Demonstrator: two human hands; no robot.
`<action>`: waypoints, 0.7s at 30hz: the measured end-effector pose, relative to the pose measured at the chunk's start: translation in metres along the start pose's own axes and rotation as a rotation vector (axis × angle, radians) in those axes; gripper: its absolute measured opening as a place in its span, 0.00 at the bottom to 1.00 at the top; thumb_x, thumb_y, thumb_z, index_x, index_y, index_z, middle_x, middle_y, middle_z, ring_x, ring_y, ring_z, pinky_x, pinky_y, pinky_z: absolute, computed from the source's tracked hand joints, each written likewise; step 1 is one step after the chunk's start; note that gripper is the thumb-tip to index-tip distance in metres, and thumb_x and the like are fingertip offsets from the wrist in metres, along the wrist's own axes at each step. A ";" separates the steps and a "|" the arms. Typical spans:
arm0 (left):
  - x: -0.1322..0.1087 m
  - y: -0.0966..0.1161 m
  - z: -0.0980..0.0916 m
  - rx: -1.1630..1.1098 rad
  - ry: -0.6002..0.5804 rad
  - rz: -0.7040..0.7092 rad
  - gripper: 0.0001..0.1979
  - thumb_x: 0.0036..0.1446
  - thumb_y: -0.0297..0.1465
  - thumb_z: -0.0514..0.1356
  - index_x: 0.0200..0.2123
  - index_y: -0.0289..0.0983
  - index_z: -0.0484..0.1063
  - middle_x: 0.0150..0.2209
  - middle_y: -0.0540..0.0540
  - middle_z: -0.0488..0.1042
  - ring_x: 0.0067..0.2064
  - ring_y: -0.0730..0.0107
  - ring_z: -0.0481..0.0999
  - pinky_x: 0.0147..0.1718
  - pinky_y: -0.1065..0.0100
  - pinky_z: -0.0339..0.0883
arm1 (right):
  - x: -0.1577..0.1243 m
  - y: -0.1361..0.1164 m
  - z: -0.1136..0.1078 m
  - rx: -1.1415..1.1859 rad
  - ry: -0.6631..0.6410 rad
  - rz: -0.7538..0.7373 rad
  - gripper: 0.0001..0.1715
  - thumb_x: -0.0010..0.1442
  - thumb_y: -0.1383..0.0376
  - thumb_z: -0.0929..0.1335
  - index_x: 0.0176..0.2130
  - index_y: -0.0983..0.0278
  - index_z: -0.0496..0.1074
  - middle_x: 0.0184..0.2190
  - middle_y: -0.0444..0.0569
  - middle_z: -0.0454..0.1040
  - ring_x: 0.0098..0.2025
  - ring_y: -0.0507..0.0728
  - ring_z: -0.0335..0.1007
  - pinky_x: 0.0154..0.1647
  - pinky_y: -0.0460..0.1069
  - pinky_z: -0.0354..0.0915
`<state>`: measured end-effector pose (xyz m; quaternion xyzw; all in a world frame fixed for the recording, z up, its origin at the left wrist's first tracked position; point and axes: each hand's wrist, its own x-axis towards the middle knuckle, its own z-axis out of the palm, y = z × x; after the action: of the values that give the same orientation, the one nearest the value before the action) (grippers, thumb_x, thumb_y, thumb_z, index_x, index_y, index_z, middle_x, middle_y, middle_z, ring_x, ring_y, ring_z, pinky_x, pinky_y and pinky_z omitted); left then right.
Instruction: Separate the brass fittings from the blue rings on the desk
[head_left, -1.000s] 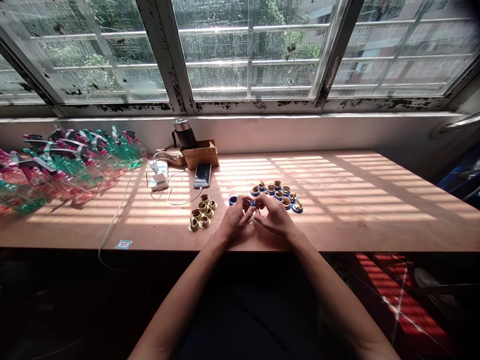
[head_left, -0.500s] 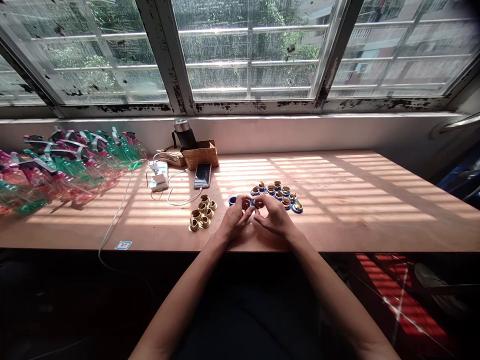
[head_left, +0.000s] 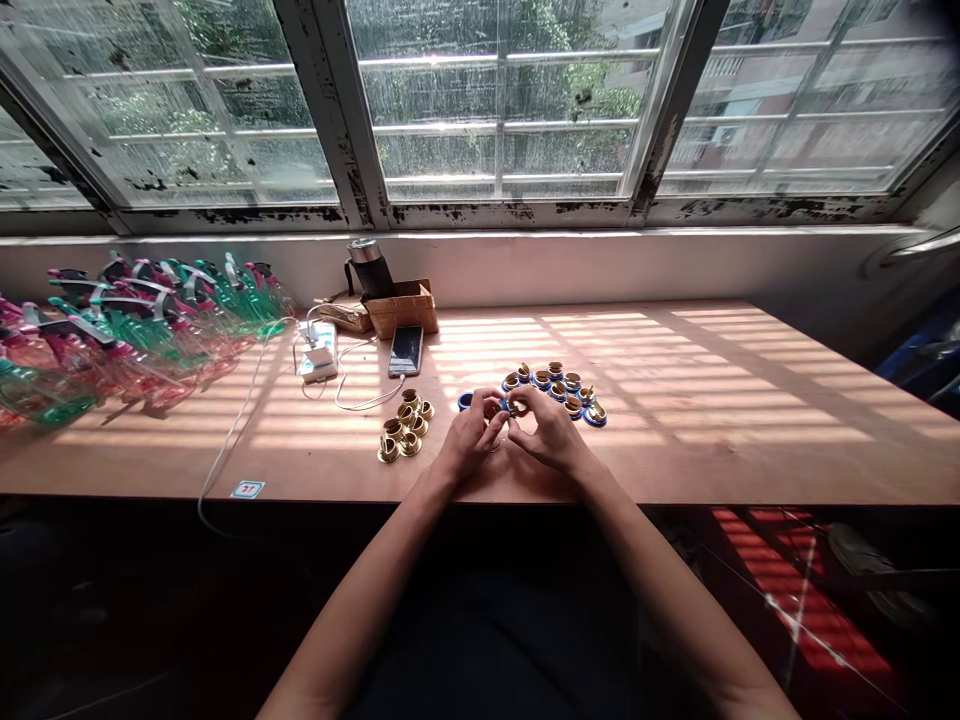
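Note:
Fingertips of my left hand (head_left: 472, 435) pinch a small blue ring (head_left: 505, 405), and the fingers are closed. Facing it, my right hand (head_left: 551, 432) is closed on a small gold flanged piece (head_left: 517, 407) that meets the ring; the fingers partly hide both. Just left of my fingers another blue ring (head_left: 465, 401) rests on the table. Beyond my right hand lies a cluster of gold pieces set in blue rings (head_left: 557, 391). Several plain gold flanged pieces (head_left: 409, 443) are grouped left of my left hand.
A phone (head_left: 406, 351) on a cable lies by a white power strip (head_left: 319, 352). Behind are a cardboard box (head_left: 405, 312) and a black flask (head_left: 370, 268). Many pink and green spray bottles (head_left: 150, 330) crowd the table's left end. A numbered sticker (head_left: 247, 490) marks the front edge.
The gold piece between my fingers shows more now, beside the blue ring. Both hands stay in nearly the same place; the things on the table have not moved.

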<state>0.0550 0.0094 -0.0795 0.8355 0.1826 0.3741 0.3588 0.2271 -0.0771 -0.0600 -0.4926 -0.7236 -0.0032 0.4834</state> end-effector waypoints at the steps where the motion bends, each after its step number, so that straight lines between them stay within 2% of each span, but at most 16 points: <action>1: 0.000 0.000 0.000 0.005 -0.003 0.001 0.16 0.72 0.39 0.56 0.58 0.40 0.60 0.41 0.46 0.78 0.37 0.67 0.78 0.36 0.68 0.66 | 0.000 0.000 0.000 -0.015 -0.002 0.000 0.17 0.62 0.70 0.69 0.50 0.59 0.67 0.40 0.48 0.75 0.38 0.59 0.73 0.41 0.53 0.71; 8: -0.001 0.001 0.000 0.045 -0.032 0.002 0.16 0.72 0.38 0.56 0.58 0.41 0.60 0.38 0.48 0.76 0.34 0.68 0.75 0.35 0.69 0.65 | -0.002 0.002 0.001 -0.071 -0.021 -0.005 0.17 0.58 0.72 0.69 0.47 0.59 0.67 0.36 0.46 0.72 0.36 0.58 0.70 0.39 0.52 0.66; 21: -0.001 0.002 -0.001 0.071 -0.029 0.002 0.15 0.72 0.39 0.56 0.57 0.40 0.60 0.35 0.50 0.75 0.32 0.68 0.73 0.34 0.68 0.63 | -0.001 0.001 0.001 -0.073 -0.028 0.011 0.17 0.59 0.72 0.68 0.48 0.59 0.67 0.36 0.47 0.74 0.37 0.59 0.71 0.40 0.52 0.66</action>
<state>0.0542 0.0078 -0.0781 0.8532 0.1898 0.3554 0.3312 0.2272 -0.0767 -0.0620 -0.5139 -0.7270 -0.0203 0.4550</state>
